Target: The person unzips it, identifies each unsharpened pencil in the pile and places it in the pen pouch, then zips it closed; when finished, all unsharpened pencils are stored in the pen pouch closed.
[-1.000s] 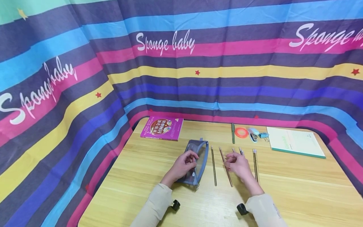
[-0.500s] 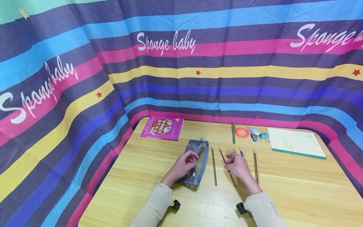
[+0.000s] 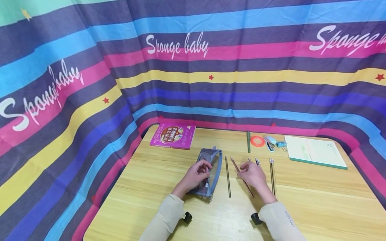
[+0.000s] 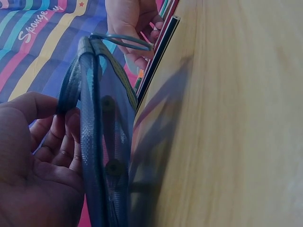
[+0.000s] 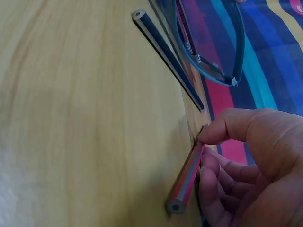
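1. Gripping pencil case (image 3: 208, 174): left hand (image 3: 194, 175), fingers curled on its rim, mouth facing right.
2. Loose pencil (image 3: 227, 175): flat between them, long axis front-to-back.
3. Pinched pencil (image 3: 241, 175): right hand (image 3: 253, 174) thumb-and-fingers hold, tilted, just right of the case.

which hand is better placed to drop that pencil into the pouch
Probably the right hand: it already pinches the pencil, just beside the pencil pouch. The left hand is busy gripping the pouch's edge.
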### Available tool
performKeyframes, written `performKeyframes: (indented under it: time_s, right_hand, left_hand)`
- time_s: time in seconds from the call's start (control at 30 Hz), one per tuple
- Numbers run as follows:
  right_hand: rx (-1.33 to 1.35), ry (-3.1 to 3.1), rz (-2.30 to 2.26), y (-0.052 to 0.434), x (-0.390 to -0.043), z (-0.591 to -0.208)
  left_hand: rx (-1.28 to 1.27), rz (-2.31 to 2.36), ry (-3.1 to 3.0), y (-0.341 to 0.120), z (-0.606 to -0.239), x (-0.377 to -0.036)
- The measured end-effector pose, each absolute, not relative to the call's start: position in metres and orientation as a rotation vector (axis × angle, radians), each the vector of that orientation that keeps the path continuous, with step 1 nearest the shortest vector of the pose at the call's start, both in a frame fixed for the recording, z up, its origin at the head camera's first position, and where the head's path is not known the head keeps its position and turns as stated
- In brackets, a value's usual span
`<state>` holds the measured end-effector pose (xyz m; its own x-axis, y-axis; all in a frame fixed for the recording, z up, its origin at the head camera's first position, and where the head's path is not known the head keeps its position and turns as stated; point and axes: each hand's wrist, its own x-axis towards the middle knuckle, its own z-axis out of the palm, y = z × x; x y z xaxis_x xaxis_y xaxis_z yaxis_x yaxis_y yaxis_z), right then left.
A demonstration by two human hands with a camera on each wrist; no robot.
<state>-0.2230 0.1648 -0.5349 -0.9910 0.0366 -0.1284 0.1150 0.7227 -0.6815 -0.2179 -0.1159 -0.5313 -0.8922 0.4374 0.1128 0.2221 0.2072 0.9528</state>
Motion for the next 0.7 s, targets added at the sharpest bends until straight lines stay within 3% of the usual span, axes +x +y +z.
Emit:
performKeyframes:
  time_s: [0.7]
  right_hand:
    - [0.069,2.78,-1.236,0.1687,-0.2147,-0.5286]
  left_hand:
    - [0.621,1.772,2.282,-0.115,-0.5331,-0.2175]
